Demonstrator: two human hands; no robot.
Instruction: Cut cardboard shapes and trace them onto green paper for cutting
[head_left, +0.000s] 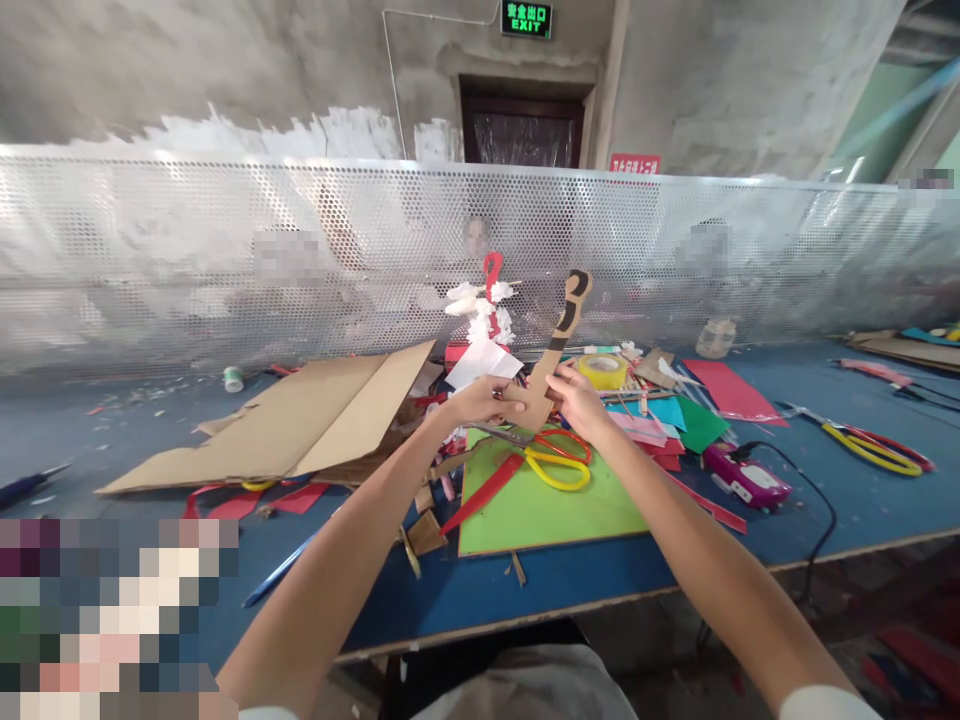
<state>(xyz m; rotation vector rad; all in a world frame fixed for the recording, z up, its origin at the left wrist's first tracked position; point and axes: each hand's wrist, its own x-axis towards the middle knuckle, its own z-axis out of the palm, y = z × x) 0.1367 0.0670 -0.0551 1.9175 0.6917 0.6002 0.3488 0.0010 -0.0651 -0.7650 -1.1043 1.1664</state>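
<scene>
A brown cardboard cutout (559, 335), long and curved with black marks at its top, stands upright above the table. My left hand (480, 400) grips its lower end from the left, fingers closed. My right hand (577, 395) pinches the same lower end from the right. Under my hands lie a green sheet (540, 510) and yellow-and-red scissors (555, 462). A large folded cardboard sheet (300, 425) rests to the left.
A blue table (112, 440) with a perforated metal screen (225, 250) behind it. A yellow tape roll (602, 371), coloured paper scraps (694, 420), a purple glue gun (746, 482) with a black cord, more scissors (874, 448) at right, and a white-and-red paper model (484, 300).
</scene>
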